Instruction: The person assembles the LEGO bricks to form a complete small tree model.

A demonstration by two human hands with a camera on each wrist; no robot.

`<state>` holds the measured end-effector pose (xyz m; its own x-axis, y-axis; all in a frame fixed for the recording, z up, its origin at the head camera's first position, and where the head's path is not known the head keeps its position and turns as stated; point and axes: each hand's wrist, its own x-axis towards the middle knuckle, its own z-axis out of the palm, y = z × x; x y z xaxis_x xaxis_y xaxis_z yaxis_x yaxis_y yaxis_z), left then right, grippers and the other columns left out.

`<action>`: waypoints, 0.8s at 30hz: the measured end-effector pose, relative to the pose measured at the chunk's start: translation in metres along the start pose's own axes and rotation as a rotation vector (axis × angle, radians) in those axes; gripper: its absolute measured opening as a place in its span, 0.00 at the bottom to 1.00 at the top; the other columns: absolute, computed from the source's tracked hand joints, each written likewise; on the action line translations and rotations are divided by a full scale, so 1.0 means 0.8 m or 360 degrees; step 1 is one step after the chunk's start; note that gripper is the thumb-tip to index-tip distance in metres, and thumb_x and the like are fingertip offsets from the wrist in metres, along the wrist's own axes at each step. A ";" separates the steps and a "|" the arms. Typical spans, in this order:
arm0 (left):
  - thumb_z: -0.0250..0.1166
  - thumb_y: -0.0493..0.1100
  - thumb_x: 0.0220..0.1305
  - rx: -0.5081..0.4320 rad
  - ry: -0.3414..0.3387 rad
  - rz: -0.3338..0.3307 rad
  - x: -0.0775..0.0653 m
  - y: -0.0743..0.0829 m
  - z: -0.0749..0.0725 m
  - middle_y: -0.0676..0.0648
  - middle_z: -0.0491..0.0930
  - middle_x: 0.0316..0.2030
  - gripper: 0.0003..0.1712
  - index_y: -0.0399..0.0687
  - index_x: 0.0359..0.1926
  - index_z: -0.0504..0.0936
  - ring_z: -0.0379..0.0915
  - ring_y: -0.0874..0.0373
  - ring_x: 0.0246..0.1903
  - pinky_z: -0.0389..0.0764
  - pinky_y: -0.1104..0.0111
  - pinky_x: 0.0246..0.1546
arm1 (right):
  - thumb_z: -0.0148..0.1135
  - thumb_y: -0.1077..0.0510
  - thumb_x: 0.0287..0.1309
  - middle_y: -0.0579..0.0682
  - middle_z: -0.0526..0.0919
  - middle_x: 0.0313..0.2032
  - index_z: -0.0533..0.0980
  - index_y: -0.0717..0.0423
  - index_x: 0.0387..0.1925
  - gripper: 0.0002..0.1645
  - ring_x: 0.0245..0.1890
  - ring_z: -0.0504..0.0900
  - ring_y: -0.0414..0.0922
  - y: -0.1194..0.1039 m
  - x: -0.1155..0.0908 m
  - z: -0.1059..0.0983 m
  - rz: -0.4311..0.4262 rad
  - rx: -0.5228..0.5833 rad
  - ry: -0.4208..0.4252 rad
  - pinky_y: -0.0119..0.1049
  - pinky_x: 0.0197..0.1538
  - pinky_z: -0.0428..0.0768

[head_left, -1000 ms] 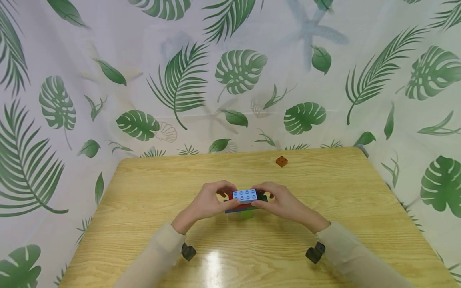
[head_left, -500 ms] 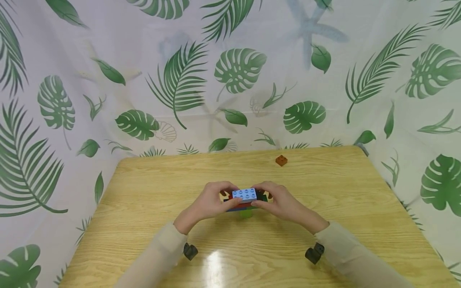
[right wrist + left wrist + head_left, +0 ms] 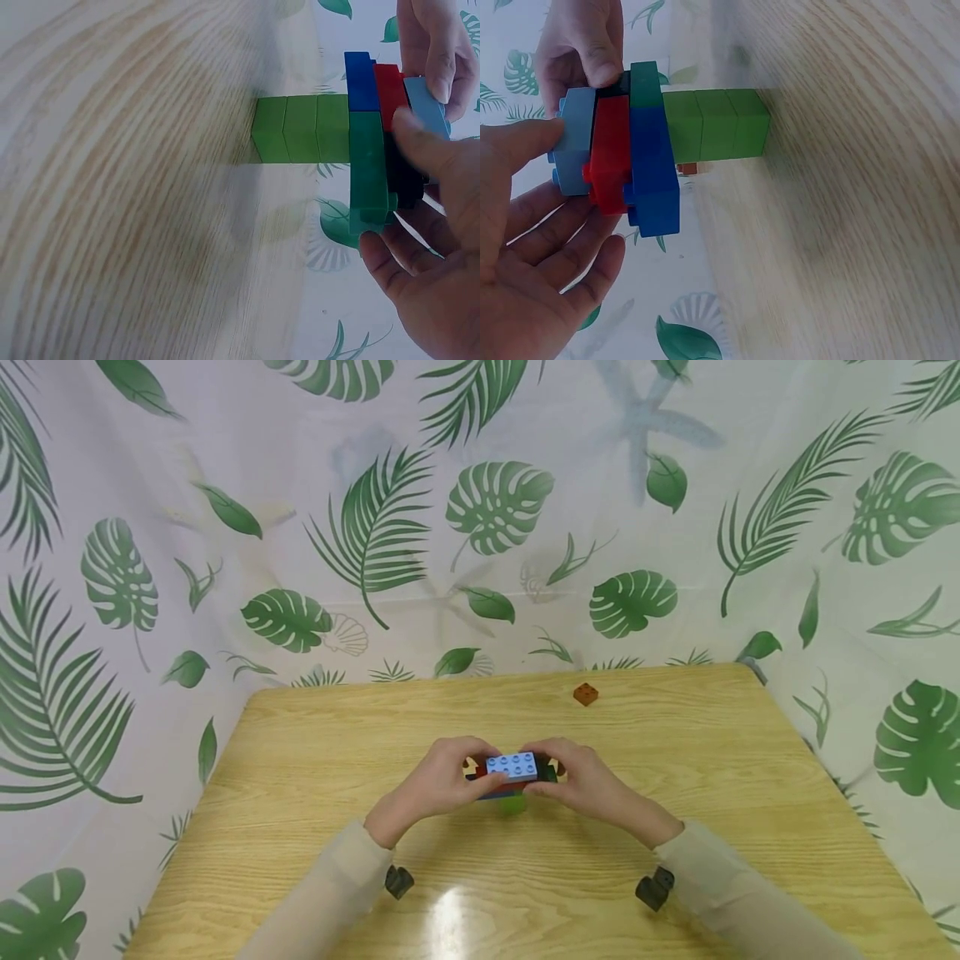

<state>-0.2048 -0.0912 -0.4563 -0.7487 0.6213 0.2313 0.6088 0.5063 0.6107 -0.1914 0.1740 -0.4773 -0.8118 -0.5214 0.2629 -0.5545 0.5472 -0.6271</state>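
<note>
A stack of toy building bricks stands upright between my hands. Light green bricks (image 3: 720, 124) form its narrow column. Across them lie a blue brick (image 3: 654, 169) and a dark green brick (image 3: 367, 161), end to end. A red brick (image 3: 611, 154) and a black brick (image 3: 405, 176) make the layer above. On top sits a light blue brick (image 3: 512, 763), studs up and slightly skewed. My left hand (image 3: 433, 781) pinches the light blue brick between thumb and fingers. My right hand (image 3: 592, 783) grips the black brick's end, its thumb reaching the red brick.
A single orange-brown brick (image 3: 586, 694) lies near the back edge of the wooden table (image 3: 337, 718). Behind the table hangs a white cloth (image 3: 525, 435) printed with green leaves. Each wrist carries a small black camera.
The light blue brick has shifted slightly to the right on the stack. My left hand has moved a little to the right with it; the right hand is nearly still.
</note>
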 end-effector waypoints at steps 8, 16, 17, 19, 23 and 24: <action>0.71 0.48 0.70 -0.0046 -0.0009 -0.0017 0.002 -0.004 0.000 0.47 0.89 0.44 0.17 0.43 0.52 0.88 0.83 0.54 0.39 0.83 0.65 0.42 | 0.71 0.52 0.67 0.52 0.86 0.53 0.80 0.54 0.63 0.25 0.46 0.81 0.46 0.000 0.002 -0.001 0.0065 0.0072 -0.0037 0.35 0.41 0.77; 0.71 0.48 0.70 -0.0070 -0.0067 -0.0076 0.004 -0.002 -0.002 0.48 0.88 0.43 0.15 0.44 0.52 0.88 0.83 0.52 0.39 0.78 0.69 0.40 | 0.71 0.53 0.68 0.49 0.86 0.51 0.81 0.54 0.61 0.23 0.42 0.80 0.46 0.002 0.003 -0.001 0.0046 0.0100 -0.0045 0.34 0.39 0.76; 0.71 0.48 0.71 -0.0069 -0.0072 -0.0076 0.005 -0.001 -0.003 0.48 0.88 0.42 0.15 0.44 0.52 0.88 0.82 0.53 0.39 0.78 0.70 0.40 | 0.71 0.52 0.68 0.49 0.86 0.50 0.81 0.54 0.61 0.23 0.42 0.79 0.45 0.002 0.003 -0.001 0.0047 0.0100 -0.0050 0.34 0.39 0.76; 0.71 0.48 0.71 -0.0067 -0.0083 -0.0077 0.006 0.000 -0.004 0.49 0.88 0.41 0.15 0.45 0.51 0.88 0.82 0.54 0.38 0.77 0.70 0.39 | 0.71 0.52 0.68 0.49 0.86 0.48 0.81 0.56 0.62 0.24 0.40 0.77 0.42 0.003 0.003 -0.001 0.0034 0.0091 -0.0061 0.34 0.39 0.76; 0.70 0.50 0.72 -0.0052 -0.0109 -0.0079 0.007 0.001 -0.005 0.50 0.88 0.40 0.15 0.46 0.51 0.89 0.79 0.61 0.36 0.78 0.70 0.40 | 0.70 0.53 0.68 0.47 0.83 0.44 0.80 0.63 0.64 0.27 0.37 0.73 0.38 0.003 0.005 -0.002 0.0016 0.0096 -0.0096 0.33 0.39 0.75; 0.70 0.50 0.72 -0.0052 -0.0110 -0.0078 0.007 0.001 -0.006 0.51 0.88 0.40 0.15 0.46 0.51 0.89 0.78 0.62 0.35 0.78 0.70 0.40 | 0.70 0.54 0.69 0.47 0.82 0.43 0.80 0.64 0.64 0.28 0.36 0.73 0.37 0.003 0.005 -0.003 0.0010 0.0105 -0.0108 0.33 0.39 0.74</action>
<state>-0.2098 -0.0903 -0.4512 -0.7569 0.6366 0.1480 0.5620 0.5183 0.6446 -0.1966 0.1746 -0.4762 -0.7997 -0.5624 0.2102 -0.5344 0.5071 -0.6762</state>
